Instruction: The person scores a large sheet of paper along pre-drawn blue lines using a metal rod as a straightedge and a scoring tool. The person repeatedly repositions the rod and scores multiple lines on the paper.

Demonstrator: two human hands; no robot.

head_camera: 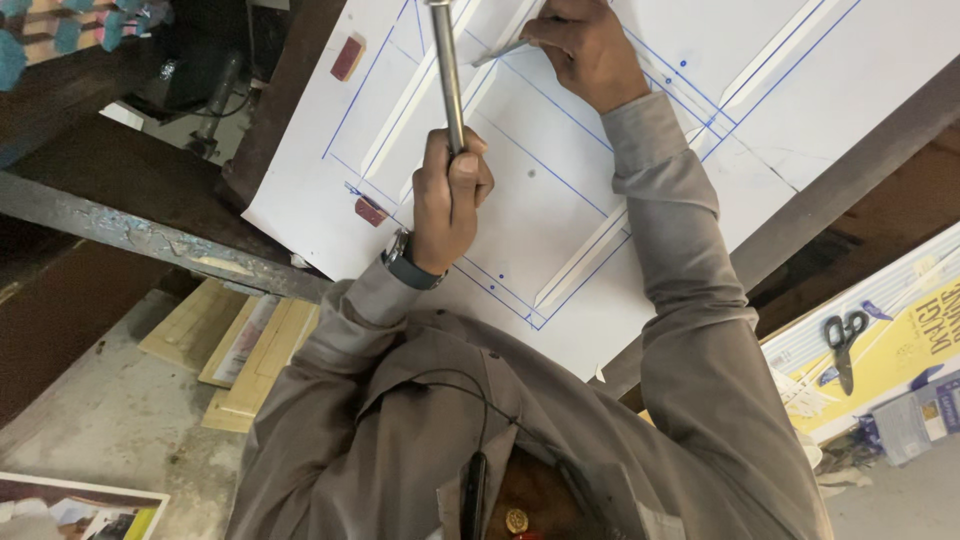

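Grip noted on both sides: the left hand is closed tight round the lower end of a metal rod, which is held out over the white sheet; its far end is cut off by the frame. The right hand is pinched shut on a thin grey tool, its tip set on the sheet near a blue line. What kind of tool it is cannot be told. The sheet is spread flat on the desk and overhangs its near edge; it is ruled with blue lines and crossed by pale raised strips. Two small red blocks are seen at its left edge. Risk is judged as follows: the tool could be knocked off its line if the rod were swung askew, and the fingers pinching it lie close by. The overhanging sheet could be shifted by a sleeve.
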